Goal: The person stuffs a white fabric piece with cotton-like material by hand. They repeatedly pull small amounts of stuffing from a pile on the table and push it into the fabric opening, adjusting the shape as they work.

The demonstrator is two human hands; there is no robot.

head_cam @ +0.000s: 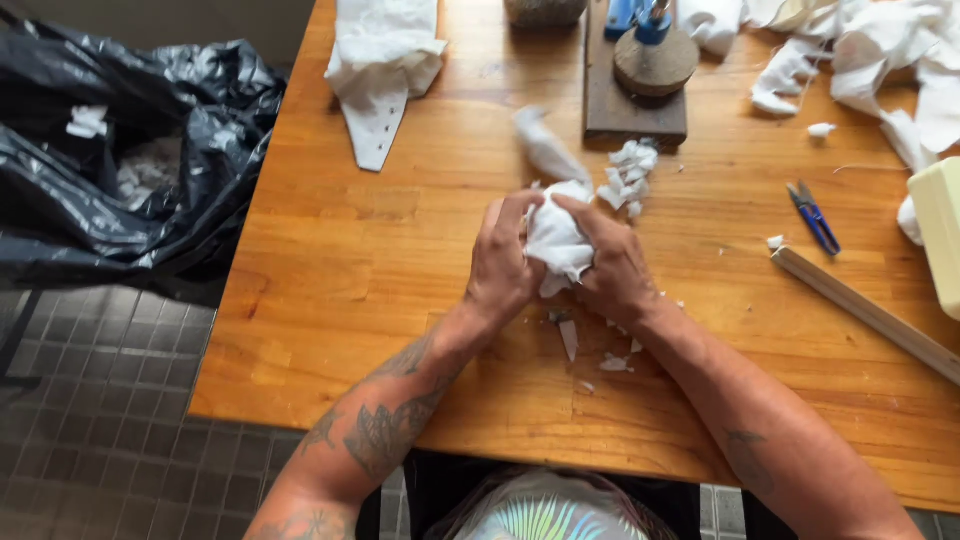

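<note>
We see the fingers (pixel 515 212) of both hands curled tight around a crumpled wad of white cloth (pixel 556 238), pressed between the palms above the middle of the orange-brown wooden table (pixel 330 250). The left hand (pixel 503 265) clamps the wad from one side, the right hand (pixel 612 262) from the other, and a white tail of the cloth sticks up beyond the fingers. Both forearms are tattooed.

Just below the wad, small white cloth scraps (pixel 590 350) lie on the table. Just beyond it sits a little heap of white snippets (pixel 628 175), touching the foot of a dark wooden block (pixel 630 112) that carries a round cork-coloured disc (pixel 655 62). Well to the right of the wad lie small blue-handled thread snips (pixel 813 217) and, near them, a long pale wooden stick (pixel 865 310). Far beyond it on the right, loose white fabric pieces (pixel 880 60) pile up. To the upper left of the wad lies a folded white cloth with a pointed end (pixel 380 70). Off the table's left edge, an open black plastic rubbish bag (pixel 130 170) holds white scraps.
</note>
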